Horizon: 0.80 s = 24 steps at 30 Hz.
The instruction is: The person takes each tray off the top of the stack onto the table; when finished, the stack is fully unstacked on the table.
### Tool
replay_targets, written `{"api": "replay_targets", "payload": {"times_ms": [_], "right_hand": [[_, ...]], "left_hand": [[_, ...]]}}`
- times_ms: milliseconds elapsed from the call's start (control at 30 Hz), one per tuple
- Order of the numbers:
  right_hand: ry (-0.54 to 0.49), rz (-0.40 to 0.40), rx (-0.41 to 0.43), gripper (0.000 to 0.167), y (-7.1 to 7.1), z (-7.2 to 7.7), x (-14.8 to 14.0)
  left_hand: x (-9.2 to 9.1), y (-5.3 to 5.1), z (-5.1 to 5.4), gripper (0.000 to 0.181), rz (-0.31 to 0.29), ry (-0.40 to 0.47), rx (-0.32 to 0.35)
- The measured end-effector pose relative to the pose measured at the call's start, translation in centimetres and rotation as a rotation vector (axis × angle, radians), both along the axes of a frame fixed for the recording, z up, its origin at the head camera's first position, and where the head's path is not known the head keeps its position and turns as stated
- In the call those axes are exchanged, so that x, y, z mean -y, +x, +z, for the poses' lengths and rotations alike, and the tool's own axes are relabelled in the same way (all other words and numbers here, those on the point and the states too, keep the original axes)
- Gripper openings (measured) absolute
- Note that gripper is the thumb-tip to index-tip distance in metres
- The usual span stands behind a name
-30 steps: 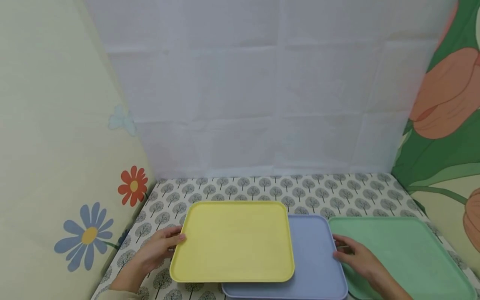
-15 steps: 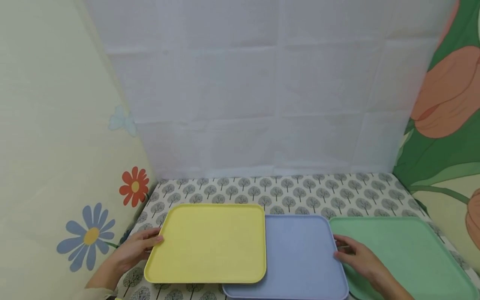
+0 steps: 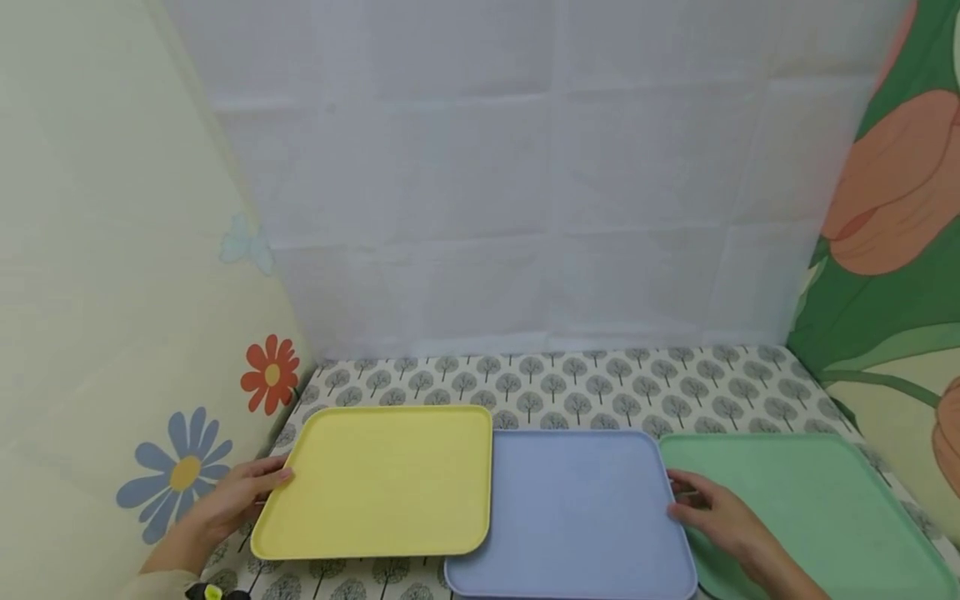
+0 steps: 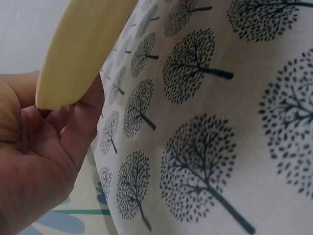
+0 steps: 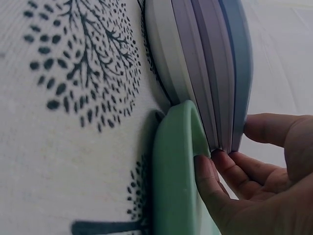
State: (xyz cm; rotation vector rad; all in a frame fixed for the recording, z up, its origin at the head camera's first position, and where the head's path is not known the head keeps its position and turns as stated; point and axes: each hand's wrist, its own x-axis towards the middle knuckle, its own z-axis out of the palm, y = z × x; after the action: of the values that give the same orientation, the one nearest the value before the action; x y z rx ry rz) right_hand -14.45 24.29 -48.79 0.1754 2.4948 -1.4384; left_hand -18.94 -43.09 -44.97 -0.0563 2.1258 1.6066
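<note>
My left hand (image 3: 236, 496) grips the left edge of a yellow tray (image 3: 378, 483), thumb on the rim and fingers beneath. In the left wrist view the tray's rim (image 4: 80, 54) stands off the cloth. Its right side overlaps a blue tray (image 3: 577, 508). At that blue tray's right edge is my right hand (image 3: 716, 512), thumb against the rim and fingers curled at the underside. The right wrist view shows the blue tray (image 5: 238, 63) topping a stack of several trays, lavender, purple and whitish below. One fingertip touches a green tray (image 5: 173, 166).
The green tray (image 3: 810, 500) lies flat on the right, beside the stack. A tree-patterned cloth (image 3: 555, 387) covers the table. A white sheet (image 3: 480, 183) hangs behind, with flower-printed fabric (image 3: 112, 292) on both sides. Something black and yellow (image 3: 213, 592) shows by the left sleeve.
My left hand has drawn the yellow tray leftward, uncovering more of the blue tray. The right hand has stayed in place at the stack's edge.
</note>
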Motion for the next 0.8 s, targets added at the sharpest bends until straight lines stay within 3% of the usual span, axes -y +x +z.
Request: {"api": "replay_targets", "payload": {"times_ms": [267, 367, 567, 800], "right_hand": [[-0.006, -0.010, 0.016, 0.069, 0.0, 0.1, 0.0], [-0.007, -0.010, 0.022, 0.068, 0.0, 0.1, 0.0], [-0.007, -0.001, 0.024, 0.067, -0.1, 0.1, 0.0], [-0.003, 0.004, 0.018, 0.066, -0.1, 0.0, -0.1]], "left_hand": [[1.5, -0.1, 0.3, 0.078, 0.046, -0.105, -0.006], [2.0, 0.0, 0.2, 0.077, 0.073, -0.121, -0.006], [3.2, 0.0, 0.0, 0.075, 0.067, -0.109, 0.010], [3.7, 0.3, 0.0, 0.077, 0.103, -0.202, 0.015]]}}
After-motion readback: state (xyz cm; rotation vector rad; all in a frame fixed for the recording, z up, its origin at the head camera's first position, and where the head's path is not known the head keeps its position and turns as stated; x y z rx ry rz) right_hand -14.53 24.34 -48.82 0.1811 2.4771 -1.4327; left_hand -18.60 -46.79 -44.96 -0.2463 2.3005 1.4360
